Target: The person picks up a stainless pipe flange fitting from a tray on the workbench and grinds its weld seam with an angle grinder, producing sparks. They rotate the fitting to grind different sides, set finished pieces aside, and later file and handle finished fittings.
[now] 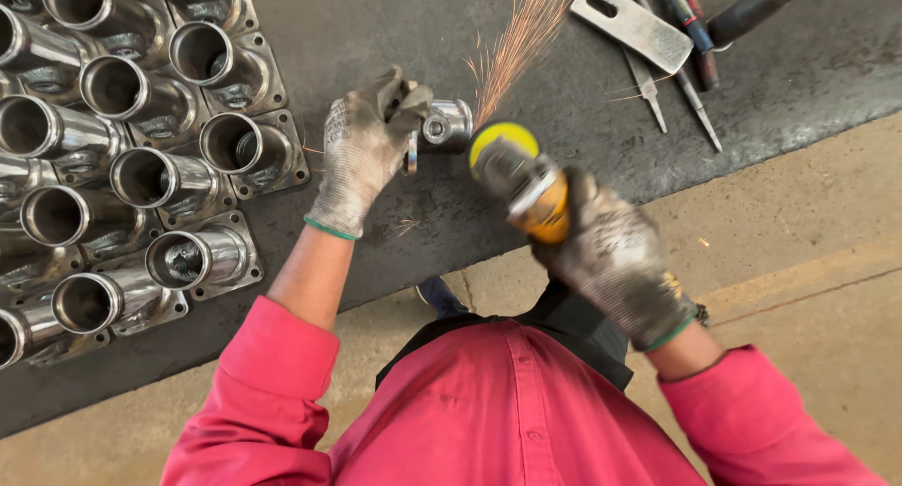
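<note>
My left hand [365, 150], in a dirty grey glove, grips a short shiny metal tube fitting [445, 127] and holds it over the dark workbench [395, 35]. My right hand [615, 253], gloved too, holds a yellow and grey angle grinder [519, 181]. The grinder's disc touches the fitting's end, and orange sparks [521, 35] fly up and away from the contact point. Both pink sleeves and my pink shirt fill the lower part of the view.
Several polished steel tube fittings with flanged bases [141, 138] are stacked at the left of the bench. A flat metal bar [631, 21], thin rods and a dark handled tool [752, 7] lie at the top right. Concrete floor [808, 242] lies to the right.
</note>
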